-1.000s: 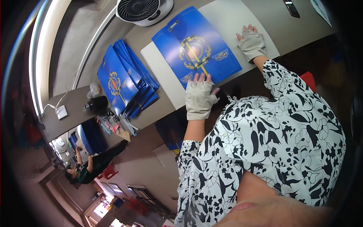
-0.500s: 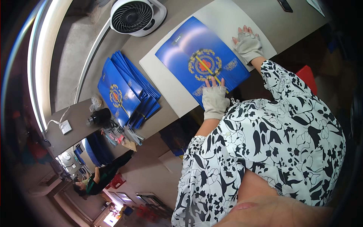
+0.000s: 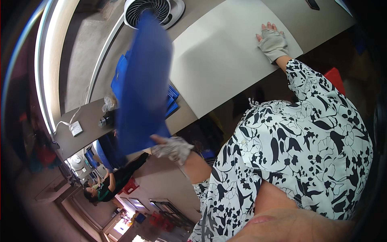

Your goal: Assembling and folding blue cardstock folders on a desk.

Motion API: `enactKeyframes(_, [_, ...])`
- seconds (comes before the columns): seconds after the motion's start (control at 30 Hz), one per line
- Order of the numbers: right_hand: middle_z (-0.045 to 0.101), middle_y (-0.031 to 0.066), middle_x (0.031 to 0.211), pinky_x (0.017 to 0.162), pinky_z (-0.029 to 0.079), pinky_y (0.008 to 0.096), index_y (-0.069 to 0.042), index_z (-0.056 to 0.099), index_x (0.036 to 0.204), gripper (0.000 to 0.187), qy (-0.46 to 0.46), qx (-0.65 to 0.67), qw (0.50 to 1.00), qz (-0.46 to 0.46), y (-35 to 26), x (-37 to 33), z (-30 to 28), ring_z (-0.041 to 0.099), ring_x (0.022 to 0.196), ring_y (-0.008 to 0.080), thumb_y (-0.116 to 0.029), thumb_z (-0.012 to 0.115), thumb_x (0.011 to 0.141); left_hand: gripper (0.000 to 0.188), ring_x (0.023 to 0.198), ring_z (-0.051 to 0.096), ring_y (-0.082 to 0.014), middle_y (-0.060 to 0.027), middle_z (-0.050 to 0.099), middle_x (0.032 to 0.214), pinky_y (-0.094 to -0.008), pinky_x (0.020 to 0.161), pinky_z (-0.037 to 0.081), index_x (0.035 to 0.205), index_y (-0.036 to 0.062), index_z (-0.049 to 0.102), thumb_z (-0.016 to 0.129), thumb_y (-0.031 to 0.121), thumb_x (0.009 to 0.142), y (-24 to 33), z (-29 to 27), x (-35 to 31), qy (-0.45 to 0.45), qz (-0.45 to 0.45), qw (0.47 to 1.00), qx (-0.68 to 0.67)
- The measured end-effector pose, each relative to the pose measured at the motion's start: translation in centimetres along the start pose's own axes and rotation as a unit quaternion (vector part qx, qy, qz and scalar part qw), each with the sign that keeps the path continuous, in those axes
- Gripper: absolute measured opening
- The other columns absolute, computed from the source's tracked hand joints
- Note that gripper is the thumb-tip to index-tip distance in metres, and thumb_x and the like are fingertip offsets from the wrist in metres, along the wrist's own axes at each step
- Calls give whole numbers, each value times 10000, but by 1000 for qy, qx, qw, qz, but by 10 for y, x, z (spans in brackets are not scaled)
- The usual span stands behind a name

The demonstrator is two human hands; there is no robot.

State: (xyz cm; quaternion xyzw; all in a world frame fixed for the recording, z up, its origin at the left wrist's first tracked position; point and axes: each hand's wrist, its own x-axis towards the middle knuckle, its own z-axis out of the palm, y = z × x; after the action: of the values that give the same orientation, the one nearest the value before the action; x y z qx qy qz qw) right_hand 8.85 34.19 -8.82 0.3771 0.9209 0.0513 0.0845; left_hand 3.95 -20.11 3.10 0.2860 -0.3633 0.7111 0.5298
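Note:
My left hand (image 3: 171,149), in a pale fingerless glove, grips the lower edge of a flat blue paper bag (image 3: 147,80). The bag is raised off the table, tilted and blurred by motion, and the fingers behind it are hidden. Under its left and right sides show the edges of a stack of similar blue bags (image 3: 172,99). My right hand (image 3: 273,42), gloved the same way, lies flat with fingers spread on the right end of a large white board (image 3: 221,60).
At the back stands a white fan (image 3: 147,12), partly covered by the raised bag. A power socket strip (image 3: 75,128) and a dark jar (image 3: 107,120) sit to the left. A phone (image 3: 312,4) lies far right. Another person (image 3: 107,186) works at the lower left.
The blue bag has left the white board; my left hand has swung it up and left, over the stack. My right hand stays on the board.

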Motion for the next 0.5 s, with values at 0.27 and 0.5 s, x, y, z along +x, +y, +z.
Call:
enactKeyframes(0.27, [262,87,1716,1260,164,565,-209,340,1625,697,-13,-17,1000,-7,8,-13,-22,222,1589,269,-581,414,1040,438,993,722,-349,-205,734,1098,-462,815,591,1235,-25,653,639,349,1008,64,88,24,-46,-47,762,-644])
enactKeyframes(0.5, [267,101,1713,1254,193,570,-189,352,1620,702,-6,-12,1000,-13,11,-11,-31,230,1585,290,-572,428,1036,656,1394,531,-381,-208,625,1430,-452,1176,406,1399,156,651,750,215,754,120,84,7,-233,341,410,-813])
